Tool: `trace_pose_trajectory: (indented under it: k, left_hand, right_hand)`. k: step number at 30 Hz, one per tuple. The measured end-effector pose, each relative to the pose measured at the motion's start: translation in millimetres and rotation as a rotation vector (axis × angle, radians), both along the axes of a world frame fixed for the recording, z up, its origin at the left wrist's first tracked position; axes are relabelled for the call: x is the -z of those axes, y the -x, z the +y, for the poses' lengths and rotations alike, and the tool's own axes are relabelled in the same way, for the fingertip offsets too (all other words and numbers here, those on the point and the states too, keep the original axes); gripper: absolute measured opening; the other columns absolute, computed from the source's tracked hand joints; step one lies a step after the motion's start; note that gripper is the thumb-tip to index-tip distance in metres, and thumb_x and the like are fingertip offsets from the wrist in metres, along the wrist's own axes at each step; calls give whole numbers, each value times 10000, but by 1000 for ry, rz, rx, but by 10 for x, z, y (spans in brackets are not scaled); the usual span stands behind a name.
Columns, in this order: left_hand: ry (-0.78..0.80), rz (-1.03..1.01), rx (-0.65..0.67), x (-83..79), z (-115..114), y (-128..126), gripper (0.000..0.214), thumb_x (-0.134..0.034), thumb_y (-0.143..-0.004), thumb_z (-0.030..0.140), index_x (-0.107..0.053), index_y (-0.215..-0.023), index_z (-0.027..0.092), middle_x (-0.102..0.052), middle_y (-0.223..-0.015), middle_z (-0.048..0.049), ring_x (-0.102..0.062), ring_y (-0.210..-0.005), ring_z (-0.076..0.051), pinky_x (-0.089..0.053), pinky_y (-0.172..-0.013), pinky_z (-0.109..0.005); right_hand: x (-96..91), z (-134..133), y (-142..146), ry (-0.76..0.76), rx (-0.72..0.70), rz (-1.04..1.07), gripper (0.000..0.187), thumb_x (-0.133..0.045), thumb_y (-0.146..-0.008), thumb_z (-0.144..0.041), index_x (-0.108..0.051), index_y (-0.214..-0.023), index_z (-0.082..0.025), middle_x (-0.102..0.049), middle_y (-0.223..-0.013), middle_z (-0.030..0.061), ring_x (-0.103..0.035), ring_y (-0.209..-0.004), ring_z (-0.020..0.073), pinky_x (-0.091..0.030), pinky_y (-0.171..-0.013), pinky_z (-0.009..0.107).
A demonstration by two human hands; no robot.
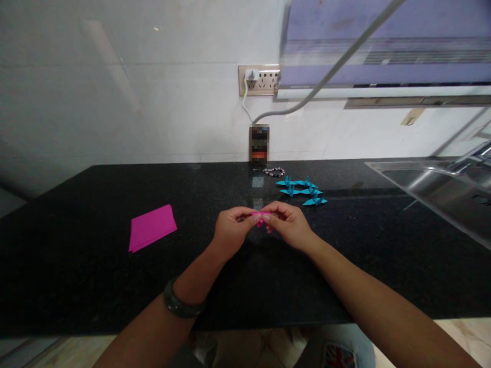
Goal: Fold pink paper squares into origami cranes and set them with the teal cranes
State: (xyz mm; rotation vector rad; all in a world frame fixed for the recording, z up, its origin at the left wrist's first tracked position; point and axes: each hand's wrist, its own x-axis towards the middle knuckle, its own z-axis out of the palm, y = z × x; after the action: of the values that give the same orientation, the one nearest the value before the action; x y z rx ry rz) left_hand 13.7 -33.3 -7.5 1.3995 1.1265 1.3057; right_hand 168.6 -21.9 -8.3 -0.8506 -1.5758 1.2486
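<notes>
Between both thumbs and fingertips I pinch a small folded piece of pink paper, held over the dark countertop. My left hand grips its left side, and my right hand has the right side. Most of the paper is hidden behind the fingers, so its folded shape does not show. To the left lies a stack of flat pink paper sheets. Several blue folded paper cranes stand in a cluster beyond my right hand.
A beaded loop lies at the back near a phone-like device leaning on the wall, its picture blurred out. A cable runs above it, by a wall socket. At the right is a metal sink.
</notes>
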Motion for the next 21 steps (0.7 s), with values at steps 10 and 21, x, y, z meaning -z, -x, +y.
trace_pose_trajectory:
  k: [10,21]
  left_hand:
    - [74,-49,-7,-51,-32,-24,183,-680,-608,271,-658,-710,120,-661,-662,-43,-585,-611,-137,-463,-609,-260]
    - [5,62,-14,-1,-35,-17,166,-626,-664,275,-633,-705,115,-638,-649,-40,-570,-603,-128,-452,-602,-249]
  right_hand:
    - [52,15,6,108,-14,90,184,-616,-702,-310,-604,-775,-142,-580,-606,-9,-474,-448,61,-392,-440,205]
    - [25,-22,54,78,73,3,173,-606,-695,-309,-582,-705,-138,-558,-580,-14,-457,-433,62,-367,-429,205]
